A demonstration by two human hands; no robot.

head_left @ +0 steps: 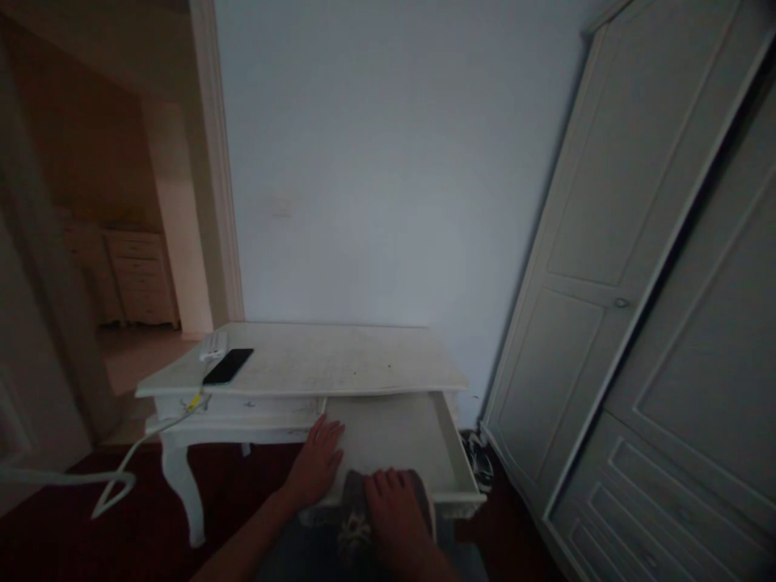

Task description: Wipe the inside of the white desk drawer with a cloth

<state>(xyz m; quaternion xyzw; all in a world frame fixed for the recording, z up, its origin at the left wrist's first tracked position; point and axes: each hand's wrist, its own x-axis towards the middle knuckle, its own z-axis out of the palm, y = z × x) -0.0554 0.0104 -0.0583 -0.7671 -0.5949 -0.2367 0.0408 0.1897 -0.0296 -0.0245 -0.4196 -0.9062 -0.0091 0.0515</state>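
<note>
A white desk (339, 360) stands against the wall with its right drawer (452, 453) pulled out toward me. My left hand (318, 465) lies flat with fingers stretched out on the drawer's left front edge. My right hand (394, 505) presses down, fingers together, on a dark patterned cloth (355, 517) draped over the drawer's front edge. The inside of the drawer looks bare and pale.
A black phone (229, 365) and a white charger block (213, 346) lie on the desk's left end, with a white cable (121, 473) trailing to the dark red floor. A tall white wardrobe (655, 323) fills the right side. An open doorway (121, 242) lies at left.
</note>
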